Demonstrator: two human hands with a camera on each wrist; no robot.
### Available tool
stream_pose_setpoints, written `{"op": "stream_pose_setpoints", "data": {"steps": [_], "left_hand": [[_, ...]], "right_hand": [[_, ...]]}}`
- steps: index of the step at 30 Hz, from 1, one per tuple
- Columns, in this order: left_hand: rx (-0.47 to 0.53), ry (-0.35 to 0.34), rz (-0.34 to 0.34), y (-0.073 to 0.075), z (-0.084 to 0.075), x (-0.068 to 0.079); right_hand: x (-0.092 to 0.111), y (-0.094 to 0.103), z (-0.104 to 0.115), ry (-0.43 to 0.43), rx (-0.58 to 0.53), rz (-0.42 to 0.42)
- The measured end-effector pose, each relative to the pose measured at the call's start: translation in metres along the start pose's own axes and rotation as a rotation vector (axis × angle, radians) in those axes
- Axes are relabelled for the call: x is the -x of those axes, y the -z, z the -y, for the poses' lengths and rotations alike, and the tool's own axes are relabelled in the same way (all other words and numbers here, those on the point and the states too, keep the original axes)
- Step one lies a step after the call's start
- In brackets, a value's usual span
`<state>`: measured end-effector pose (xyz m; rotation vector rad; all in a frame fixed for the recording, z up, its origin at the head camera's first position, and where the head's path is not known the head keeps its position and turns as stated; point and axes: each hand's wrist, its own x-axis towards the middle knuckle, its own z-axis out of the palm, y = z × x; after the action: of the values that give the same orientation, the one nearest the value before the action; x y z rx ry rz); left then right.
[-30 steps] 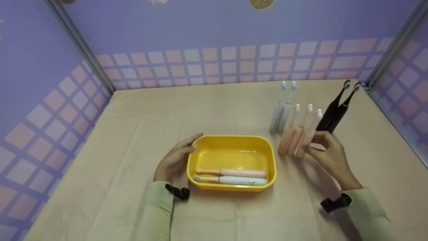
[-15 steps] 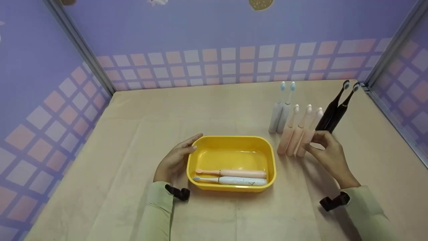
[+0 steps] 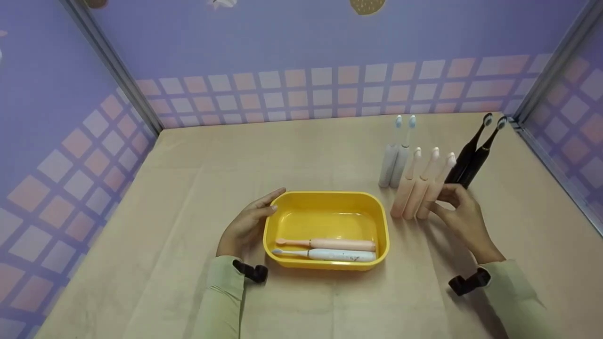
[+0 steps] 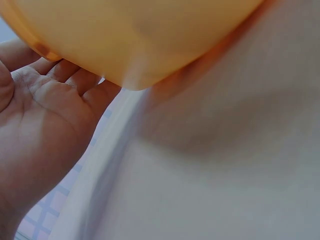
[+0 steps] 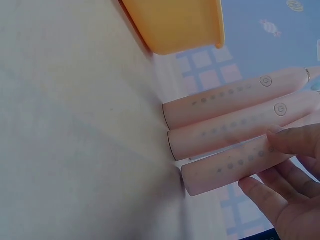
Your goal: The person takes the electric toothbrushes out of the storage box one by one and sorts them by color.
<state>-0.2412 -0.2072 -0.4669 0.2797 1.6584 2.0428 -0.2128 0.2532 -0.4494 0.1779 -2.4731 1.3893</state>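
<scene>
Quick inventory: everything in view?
Tub: 1, yellow, centre
Tabletop: 1, beige, beneath tub
Lying toothbrushes: 2, pink and white, in tub
Front toothbrushes: 3, pink, right of tub
Rear toothbrushes: 2, whitish, behind those
Black toothbrushes: 2, black, far right
Walls: 3, purple, back and sides
Posts: 2, grey, corners
Wrist cameras: 2, black, wrists
Sleeves: 2, pale green, arms
Left hand: 1, bare, gripping tub's left end
Right hand: 1, bare, pinching rightmost front toothbrush

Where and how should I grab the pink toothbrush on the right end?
Probably hold the right pink toothbrush by the middle of its handle, from the right, where the right hand pinches it. It's upright, the handle is thick, and the middle pink toothbrush stands close on its left.
</scene>
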Motion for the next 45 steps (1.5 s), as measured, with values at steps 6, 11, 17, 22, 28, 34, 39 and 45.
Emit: {"op": "stream_pose_setpoints", "data": {"steps": [6, 11, 17, 22, 28, 34, 39, 45], "left_hand": [[0.034, 0.017, -0.003, -0.0050, -0.0050, 0.0024], [0.044, 0.023, -0.006, -0.0048, -0.0049, 0.0021], [-0.009, 0.007, 0.010, -0.0034, -0.0053, 0.0025], [-0.040, -0.002, 0.012, -0.0027, -0.0062, 0.0025], [-0.049, -0.005, 0.010, -0.0025, -0.0058, 0.0021], [-0.031, -0.001, 0.012, -0.0031, -0.0056, 0.0017], [-0.030, -0.003, 0.016, -0.0030, -0.0056, 0.0014], [-0.004, 0.001, 0.008, -0.0036, -0.0052, 0.0022]], "right_hand": [[0.0005, 0.0004, 0.0014, 0.003, -0.006, 0.011], [0.0005, 0.0004, 0.0006, 0.001, -0.004, 0.020], [0.0005, -0.0003, -0.0006, 0.021, -0.002, 0.025], [0.0000, -0.0011, -0.0024, 0.008, 0.011, 0.026], [0.0005, -0.0011, -0.0010, -0.019, 0.013, 0.036], [0.0007, -0.0002, -0.0032, -0.031, 0.011, 0.047], [0.0012, 0.0001, -0.0044, -0.038, 0.012, 0.048], [0.0021, 0.0014, -0.0041, -0.057, -0.003, 0.058]]}}
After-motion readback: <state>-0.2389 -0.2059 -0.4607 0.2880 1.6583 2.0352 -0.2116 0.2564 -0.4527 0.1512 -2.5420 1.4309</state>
